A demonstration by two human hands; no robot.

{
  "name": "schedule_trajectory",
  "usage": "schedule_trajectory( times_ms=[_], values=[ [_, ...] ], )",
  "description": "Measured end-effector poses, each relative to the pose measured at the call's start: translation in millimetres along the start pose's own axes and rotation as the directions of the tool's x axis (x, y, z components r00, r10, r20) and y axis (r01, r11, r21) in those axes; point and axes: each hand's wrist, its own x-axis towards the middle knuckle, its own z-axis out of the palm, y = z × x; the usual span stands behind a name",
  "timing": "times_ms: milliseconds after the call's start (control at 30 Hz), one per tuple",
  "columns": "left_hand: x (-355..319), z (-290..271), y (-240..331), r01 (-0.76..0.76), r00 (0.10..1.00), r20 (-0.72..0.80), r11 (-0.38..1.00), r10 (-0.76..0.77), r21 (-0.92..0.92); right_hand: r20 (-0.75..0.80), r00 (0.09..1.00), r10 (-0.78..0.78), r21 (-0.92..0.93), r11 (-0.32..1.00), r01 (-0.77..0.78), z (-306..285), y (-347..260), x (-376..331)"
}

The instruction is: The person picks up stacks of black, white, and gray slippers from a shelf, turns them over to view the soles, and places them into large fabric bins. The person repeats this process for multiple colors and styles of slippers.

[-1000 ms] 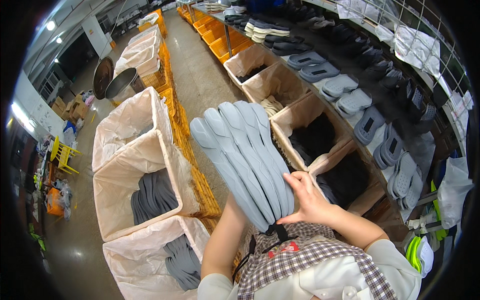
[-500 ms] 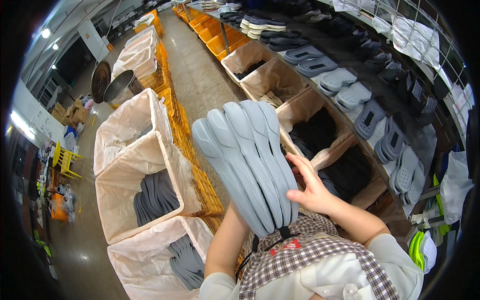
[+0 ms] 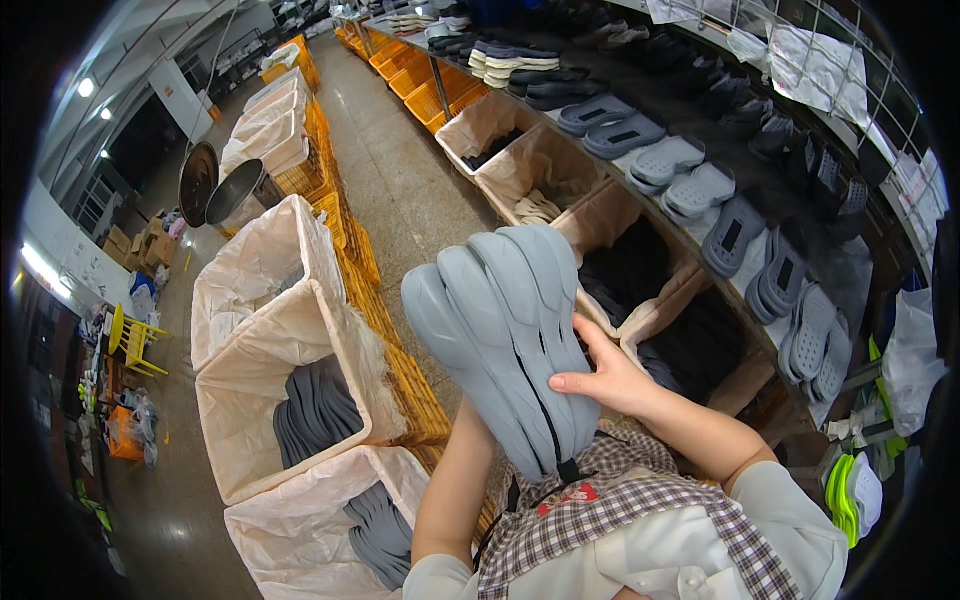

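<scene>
A bundle of light grey shoe soles (image 3: 495, 340) is held up in front of my apron, standing on end with several soles pressed side by side. My right hand (image 3: 612, 372) clasps the bundle's right side, its thumb across the front face and its fingers running behind. My left forearm (image 3: 455, 485) rises to the underside of the bundle. The soles hide my left hand, which bears them from below and behind. At lower left, grey soles (image 3: 318, 405) lie in a lined bin (image 3: 240, 440), and more grey soles (image 3: 382, 535) lie in the nearer bin (image 3: 270, 550).
Lined bins and orange baskets (image 3: 318, 150) line the left side of the aisle (image 3: 385, 140). On the right, a long shelf (image 3: 640, 180) carries pairs of soles above bins of dark pieces (image 3: 640, 265). A metal drum (image 3: 240, 195) and a yellow chair (image 3: 130, 340) stand farther left.
The bundle has shifted slightly right and down, and its soles sit at a different angle. My right hand's thumb has moved inward onto the front, closing around the side.
</scene>
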Motion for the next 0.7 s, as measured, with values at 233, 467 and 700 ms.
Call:
schedule_trajectory(
  times_ms=[233,467,700],
  values=[
    [-13.6,-0.8,3.7,-0.236,0.966,0.028,0.835,0.257,0.498,-0.068,0.931,-0.358,-0.522,0.808,0.273,-22.3,4.1,19.4],
    [-38.6,7.1,-11.2,0.132,0.976,-0.109,0.915,-0.186,-0.38,0.276,0.84,-0.467,-0.365,0.758,0.541,-64.5,-13.7,30.3],
    [-43.4,-8.0,-7.7,0.039,0.986,-0.138,0.944,-0.089,-0.327,0.178,0.984,0.003,0.165,0.986,-0.033,-55.2,-13.4,0.6]
  ],
)
